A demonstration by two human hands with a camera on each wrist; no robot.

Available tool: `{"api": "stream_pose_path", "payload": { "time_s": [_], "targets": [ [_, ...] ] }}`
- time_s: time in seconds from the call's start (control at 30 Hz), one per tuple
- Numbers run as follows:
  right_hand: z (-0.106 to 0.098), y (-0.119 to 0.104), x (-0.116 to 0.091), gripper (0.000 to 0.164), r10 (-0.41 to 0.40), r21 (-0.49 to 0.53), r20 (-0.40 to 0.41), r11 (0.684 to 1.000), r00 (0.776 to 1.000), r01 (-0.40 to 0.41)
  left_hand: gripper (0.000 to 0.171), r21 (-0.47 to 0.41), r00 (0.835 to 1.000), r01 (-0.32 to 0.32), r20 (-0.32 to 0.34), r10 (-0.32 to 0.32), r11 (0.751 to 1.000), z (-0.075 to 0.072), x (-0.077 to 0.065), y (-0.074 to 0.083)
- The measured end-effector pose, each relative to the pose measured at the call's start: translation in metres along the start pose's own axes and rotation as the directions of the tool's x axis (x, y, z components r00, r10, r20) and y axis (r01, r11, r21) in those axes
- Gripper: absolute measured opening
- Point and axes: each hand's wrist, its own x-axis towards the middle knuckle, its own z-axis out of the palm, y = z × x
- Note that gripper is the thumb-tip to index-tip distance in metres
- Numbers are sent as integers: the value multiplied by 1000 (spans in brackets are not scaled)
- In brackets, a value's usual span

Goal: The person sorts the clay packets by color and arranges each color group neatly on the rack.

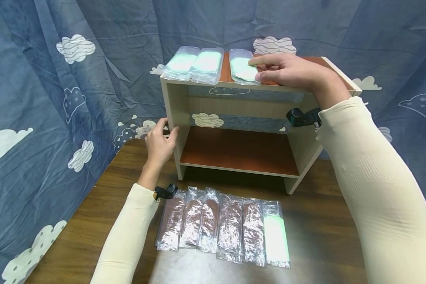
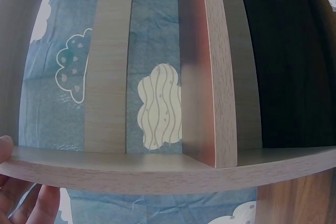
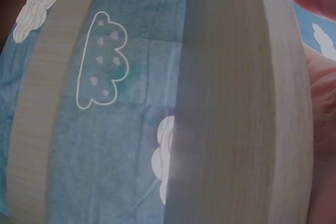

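In the head view my left hand (image 1: 159,142) grips the left side panel of a small wooden shelf unit (image 1: 234,170), and the left wrist view shows the thumb (image 2: 5,148) inside the panel and fingers outside. On the shelf top, my right hand (image 1: 287,71) touches the right edge of a clear plastic packet with pale green-white contents (image 1: 243,69), its index finger and thumb extended and apart. Two similar packets, the left one (image 1: 182,63) and its neighbour (image 1: 207,63), lie side by side at the top's left end. The right wrist view hides the packet behind the shelf board.
On the table (image 1: 316,228) before the unit lies a row of several clear packets with dark brown contents (image 1: 230,227). One bright green-white packet (image 1: 275,238) ends the row at the right. A blue cloud-print curtain (image 1: 103,79) hangs behind.
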Motion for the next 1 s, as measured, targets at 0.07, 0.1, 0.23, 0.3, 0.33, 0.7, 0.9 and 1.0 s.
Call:
{"api": "stream_pose_path", "payload": {
  "time_s": [0.07,0.1,0.23,0.3,0.33,0.7,0.9,1.0],
  "targets": [
    [1,-1,0,63,10,-13,-10,1000,1000,-10,28,-1,1000,-1,0,1,1000,0,0,0],
    [1,-2,0,62,13,-16,-15,1000,1000,-13,28,0,1000,-3,-1,3,1000,1,0,0],
    [3,-7,3,62,27,-40,-27,999,999,-28,27,-3,1000,-8,-2,8,1000,1,1,0],
    [3,-9,5,63,31,-43,-27,999,999,-32,28,-2,1000,-9,0,9,1000,1,1,0],
    [4,-10,6,63,36,-46,-26,998,999,-37,28,-3,1000,-8,2,8,1000,1,1,1],
    [9,-20,15,64,57,-54,-56,997,997,-60,27,-9,1000,-14,0,14,1000,1,0,2],
    [10,-21,18,64,61,-54,-62,996,996,-64,28,-9,1000,-14,-7,14,1000,0,0,1],
    [10,-21,19,64,55,-45,-57,997,997,-58,28,-9,1000,-15,-7,15,1000,-1,1,1]
  ]
}}
